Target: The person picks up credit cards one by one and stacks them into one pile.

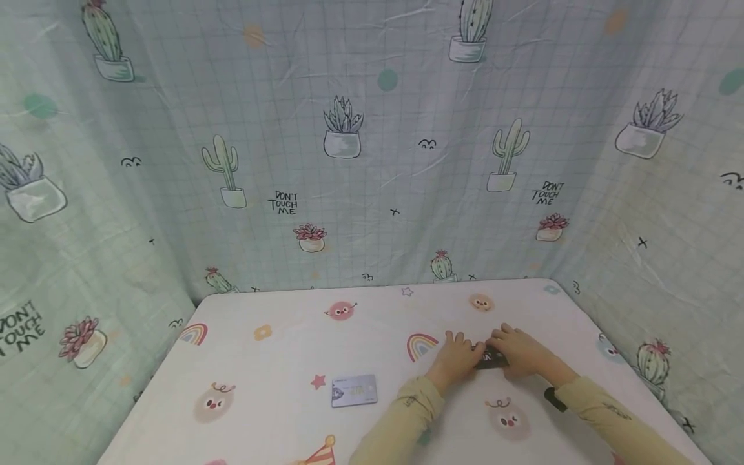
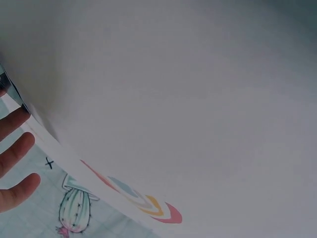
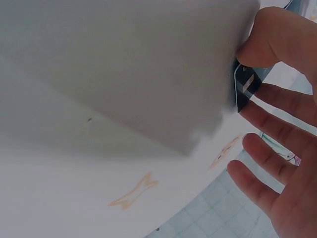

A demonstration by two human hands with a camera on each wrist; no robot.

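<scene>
A dark card with pale lettering (image 1: 490, 358) lies between my two hands, low over the right part of the table. My left hand (image 1: 456, 358) pinches its left end; in the left wrist view a fingertip (image 2: 20, 117) meets the card's edge, and the other fingers are spread. My right hand (image 1: 520, 351) grips the opposite end. In the right wrist view the thumb (image 3: 260, 49) presses one face of the card (image 3: 245, 84) and two fingers lie against the other side. The lower fingers stay off the card.
A silver-grey card (image 1: 354, 391) lies flat on the white patterned table (image 1: 279, 368), left of my hands. A small black object (image 1: 555, 399) sits partly hidden by my right sleeve (image 1: 604, 410). A cactus-print cloth (image 1: 372, 187) hangs around the table's back and sides.
</scene>
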